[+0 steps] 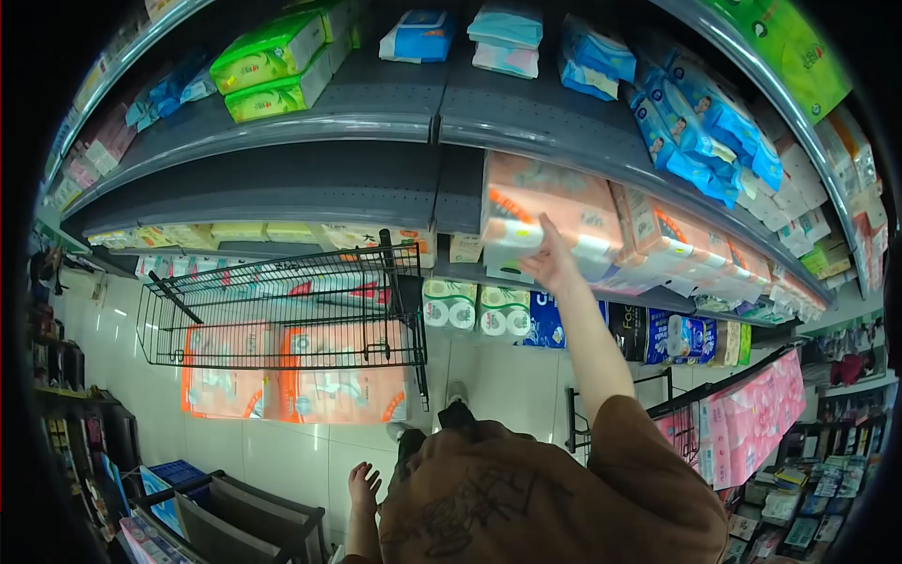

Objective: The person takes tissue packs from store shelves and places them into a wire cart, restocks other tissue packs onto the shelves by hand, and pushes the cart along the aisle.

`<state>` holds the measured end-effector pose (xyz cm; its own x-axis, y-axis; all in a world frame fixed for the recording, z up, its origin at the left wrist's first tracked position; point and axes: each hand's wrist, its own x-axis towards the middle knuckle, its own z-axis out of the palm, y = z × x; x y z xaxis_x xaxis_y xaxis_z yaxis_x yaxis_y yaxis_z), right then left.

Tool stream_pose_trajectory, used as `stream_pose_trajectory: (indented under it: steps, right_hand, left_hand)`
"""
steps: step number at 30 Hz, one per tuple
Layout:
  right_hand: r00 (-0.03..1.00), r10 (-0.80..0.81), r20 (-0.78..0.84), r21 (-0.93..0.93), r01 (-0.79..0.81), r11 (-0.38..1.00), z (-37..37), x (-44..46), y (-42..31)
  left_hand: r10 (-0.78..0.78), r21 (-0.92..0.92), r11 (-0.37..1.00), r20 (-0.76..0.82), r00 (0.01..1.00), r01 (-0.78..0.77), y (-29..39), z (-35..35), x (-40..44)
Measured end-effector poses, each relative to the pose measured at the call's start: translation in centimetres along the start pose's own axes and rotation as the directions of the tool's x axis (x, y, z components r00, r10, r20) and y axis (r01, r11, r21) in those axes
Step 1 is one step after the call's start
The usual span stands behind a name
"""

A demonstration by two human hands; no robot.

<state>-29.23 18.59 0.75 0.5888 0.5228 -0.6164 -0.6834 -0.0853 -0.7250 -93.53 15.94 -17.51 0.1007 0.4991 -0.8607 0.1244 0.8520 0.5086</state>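
Note:
My right hand (552, 256) reaches up to the shelf, its fingers stretched against the front of a peach-and-white tissue pack (543, 202). That pack stands at the left end of a row of similar peach packs (672, 230). Low beside my body, my left hand (364, 485) hangs with its fingers apart and loosely bent, holding nothing. Left of my feet is a black wire cart (282, 310), with two large peach-and-orange packs (343, 371) (227, 368) showing beneath its basket.
Green tissue packs (272, 61) and blue wipes packs (691, 117) lie on the upper shelf (282, 127). Toilet rolls (449, 305) stand at floor level. To the right, another black rack holds pink packs (752, 414). A grey-sided cart (240, 517) is at lower left.

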Motion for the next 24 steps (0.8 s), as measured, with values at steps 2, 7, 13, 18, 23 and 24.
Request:
stream_pose_trajectory:
  steps: [2,7,13,18,23,24]
  right_hand:
    - [0.999,-0.002,-0.050,0.158,0.010,0.987,-0.3,0.8,1.8]
    - [0.991,-0.129,-0.035,0.424,0.131,0.896,-0.1,1.0,-0.1]
    - [0.992,-0.050,-0.115,0.572,0.107,0.813,-1.8,0.8,0.4]
    - [0.961,-0.275,0.004,0.383,0.253,0.888,-7.0,4.6,-0.8]
    - [0.973,-0.226,0.048,0.156,0.216,0.964,-4.3,-3.3,7.2]
    - [0.979,-0.170,0.111,-0.015,0.172,0.985,-6.5,-3.7,10.6]
  left_hand:
    - [-0.052,-0.095,0.994,-0.057,0.997,0.046,-1.5,-0.5,1.0]
    - [0.013,-0.004,1.000,0.030,0.999,-0.013,0.2,0.0,1.3]
    - [0.047,0.110,0.993,0.033,0.998,-0.050,1.2,0.4,2.7]
    - [0.050,0.125,0.990,0.067,0.997,-0.058,-1.3,-0.3,4.8]
    - [-0.045,0.073,0.996,0.050,0.998,0.041,-1.6,-1.1,5.2]
    - [-0.052,0.039,0.998,0.049,0.997,0.050,-0.7,-1.2,4.9]
